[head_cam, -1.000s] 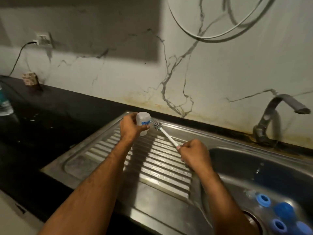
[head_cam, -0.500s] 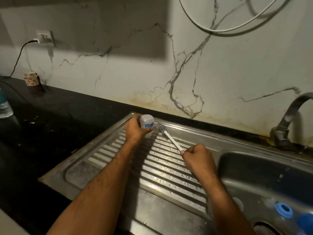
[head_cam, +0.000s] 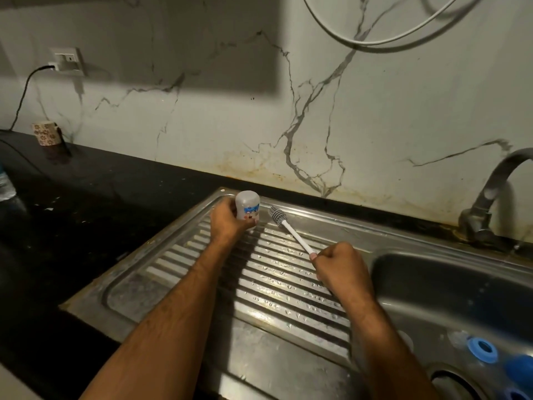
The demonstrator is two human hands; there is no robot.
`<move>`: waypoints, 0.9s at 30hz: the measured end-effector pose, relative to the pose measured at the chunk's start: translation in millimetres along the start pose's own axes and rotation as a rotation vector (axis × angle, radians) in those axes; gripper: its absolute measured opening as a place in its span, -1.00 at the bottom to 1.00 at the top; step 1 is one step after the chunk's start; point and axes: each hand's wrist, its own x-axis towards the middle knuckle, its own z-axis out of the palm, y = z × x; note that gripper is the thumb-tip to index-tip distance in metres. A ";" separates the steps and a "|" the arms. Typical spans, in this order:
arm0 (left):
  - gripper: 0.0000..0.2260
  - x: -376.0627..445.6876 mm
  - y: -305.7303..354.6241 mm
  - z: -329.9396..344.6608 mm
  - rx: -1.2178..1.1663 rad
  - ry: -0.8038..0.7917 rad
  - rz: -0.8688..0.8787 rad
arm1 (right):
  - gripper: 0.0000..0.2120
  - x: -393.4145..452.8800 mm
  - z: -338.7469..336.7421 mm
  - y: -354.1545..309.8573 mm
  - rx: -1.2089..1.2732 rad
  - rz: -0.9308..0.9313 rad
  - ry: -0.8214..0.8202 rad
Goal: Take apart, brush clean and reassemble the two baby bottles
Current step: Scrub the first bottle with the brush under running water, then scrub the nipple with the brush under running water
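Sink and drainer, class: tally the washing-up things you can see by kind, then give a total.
Bottle: 1
Brush: 1
Blue bottle parts, some cut off by the frame edge: 3
Total: 5

**Bare forearms, no sleeves**

Two forearms come in from the bottom edge, both uncovered from elbow to wrist; no sleeve or cuff shows. Fine dark hair runs along both. The left hand and right hand are ungloved, with no ring, watch or band on the visible sides. The right thumbnail, nearest the sink basin, is short.
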 end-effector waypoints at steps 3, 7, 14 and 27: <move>-0.50 -2.0 -2.9 -0.7 -0.015 0.004 -0.018 | -0.75 0.4 -0.2 0.2 -0.011 0.009 0.012; -0.52 -8.6 -9.2 -6.3 -0.007 0.026 -0.050 | -0.73 -2.4 -4.8 2.3 -0.014 0.012 0.019; -0.60 -43.2 -14.2 -19.4 0.098 0.044 0.011 | -0.72 -18.9 -30.0 13.7 -0.039 0.002 0.027; -0.61 -144.1 46.6 42.2 0.166 -0.182 0.209 | -0.76 -81.8 -153.6 112.3 -0.374 0.135 0.150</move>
